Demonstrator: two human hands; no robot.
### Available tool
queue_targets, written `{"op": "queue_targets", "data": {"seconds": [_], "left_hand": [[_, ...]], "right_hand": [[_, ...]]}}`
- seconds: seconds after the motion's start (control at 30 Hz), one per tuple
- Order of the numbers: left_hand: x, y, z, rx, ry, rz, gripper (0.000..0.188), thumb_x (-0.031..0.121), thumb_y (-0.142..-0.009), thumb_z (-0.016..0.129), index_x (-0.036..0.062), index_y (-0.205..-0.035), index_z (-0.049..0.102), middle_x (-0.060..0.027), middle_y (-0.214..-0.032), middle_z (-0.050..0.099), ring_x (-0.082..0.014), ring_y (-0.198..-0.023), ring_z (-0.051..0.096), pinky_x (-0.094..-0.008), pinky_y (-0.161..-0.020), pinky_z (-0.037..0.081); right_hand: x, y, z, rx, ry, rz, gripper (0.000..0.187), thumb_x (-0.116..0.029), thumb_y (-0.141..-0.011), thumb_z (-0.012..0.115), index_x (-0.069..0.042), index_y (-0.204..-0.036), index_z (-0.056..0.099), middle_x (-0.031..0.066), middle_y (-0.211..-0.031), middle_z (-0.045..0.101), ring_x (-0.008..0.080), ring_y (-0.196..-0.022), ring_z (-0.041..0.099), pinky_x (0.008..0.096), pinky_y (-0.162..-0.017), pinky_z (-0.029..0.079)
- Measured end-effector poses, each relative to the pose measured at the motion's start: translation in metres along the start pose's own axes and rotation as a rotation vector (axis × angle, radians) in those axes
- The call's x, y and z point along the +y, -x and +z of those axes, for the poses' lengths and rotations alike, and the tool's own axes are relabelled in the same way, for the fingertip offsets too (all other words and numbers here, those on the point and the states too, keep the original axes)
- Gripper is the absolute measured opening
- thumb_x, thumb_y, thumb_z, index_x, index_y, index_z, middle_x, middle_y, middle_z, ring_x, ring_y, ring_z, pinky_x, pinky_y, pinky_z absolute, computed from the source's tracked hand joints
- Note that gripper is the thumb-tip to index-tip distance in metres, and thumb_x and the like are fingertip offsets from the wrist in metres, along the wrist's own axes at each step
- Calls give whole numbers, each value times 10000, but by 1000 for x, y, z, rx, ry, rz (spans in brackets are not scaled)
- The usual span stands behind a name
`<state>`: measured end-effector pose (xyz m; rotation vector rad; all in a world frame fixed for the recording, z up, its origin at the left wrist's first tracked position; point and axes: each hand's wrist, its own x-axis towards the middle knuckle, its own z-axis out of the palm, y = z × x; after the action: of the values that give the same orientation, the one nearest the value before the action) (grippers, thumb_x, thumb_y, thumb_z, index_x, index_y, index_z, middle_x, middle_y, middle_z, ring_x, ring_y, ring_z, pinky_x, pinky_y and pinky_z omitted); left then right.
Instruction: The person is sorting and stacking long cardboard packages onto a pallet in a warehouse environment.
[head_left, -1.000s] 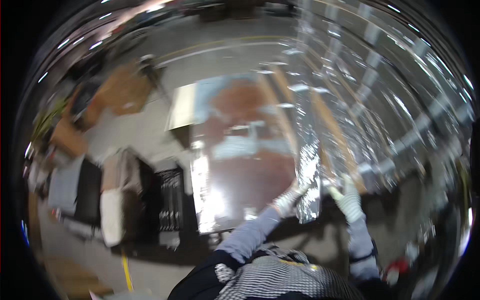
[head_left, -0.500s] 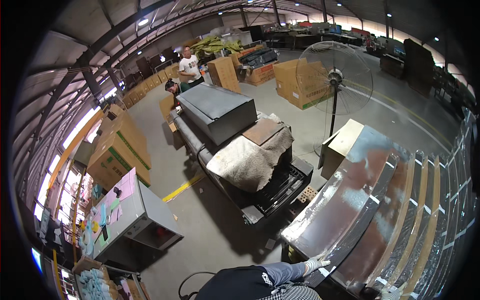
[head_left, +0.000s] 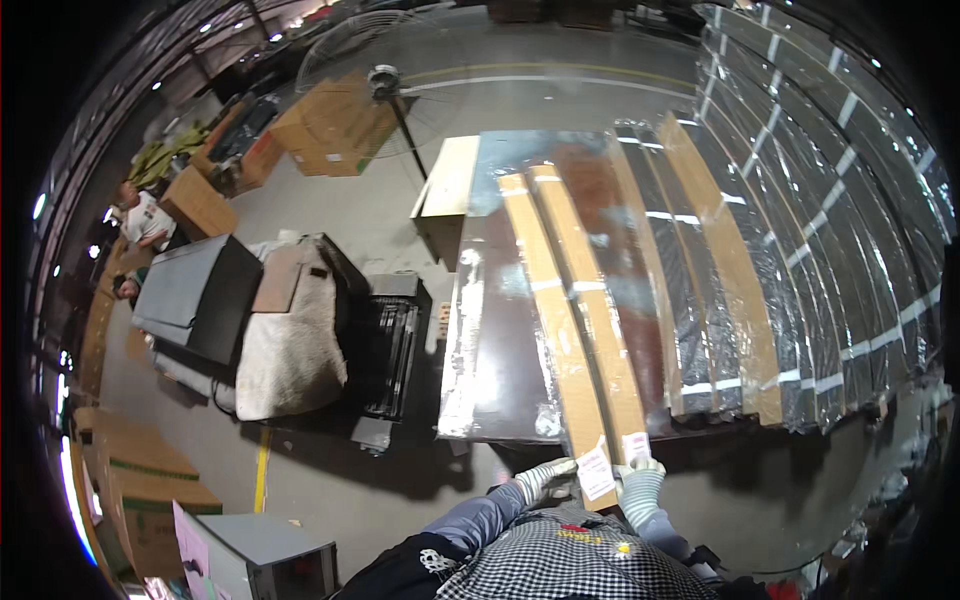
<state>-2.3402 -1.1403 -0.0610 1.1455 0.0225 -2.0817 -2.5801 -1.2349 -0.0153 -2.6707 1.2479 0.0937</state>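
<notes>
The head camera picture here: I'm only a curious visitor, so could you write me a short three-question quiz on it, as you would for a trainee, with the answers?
1. How many long, narrow brown cardboard packages with pale paper labels lie on the shiny, worn brown-and-blue tabletop?

2. The person's left hand and right hand are at which part of these packages?
a) the far ends
b) the middles
c) the near ends

3. True or false: a dark metal stand fan with a round wire cage stands to the left of the tabletop in the picture.

Key: 1. two; 2. c; 3. true.
</notes>
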Motion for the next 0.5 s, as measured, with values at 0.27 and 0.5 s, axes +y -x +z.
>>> {"op": "queue_targets", "data": {"seconds": [0.27,0.5], "left_hand": [[16,-65,57,101,124,34,431,335,-864,751,52,-1173,651,-108,-1041,718,-226,-892,685,-389,-771,558],[-23,-51,7,-36,-333,278,755,472,-750,806,93,-1354,555,-139,-1323,584,-267,-1233,520,-454,-1033,394]], "right_hand": [[13,-105,-3,-99,-93,538,1225,-394,-570,911,10,-1479,198,213,-1251,519,345,-1178,530,439,-990,449],[23,-41,-7,-105,-220,175,1103,-371,-536,911,23,-1379,317,242,-1162,538,385,-1104,545,431,-940,483]]}}
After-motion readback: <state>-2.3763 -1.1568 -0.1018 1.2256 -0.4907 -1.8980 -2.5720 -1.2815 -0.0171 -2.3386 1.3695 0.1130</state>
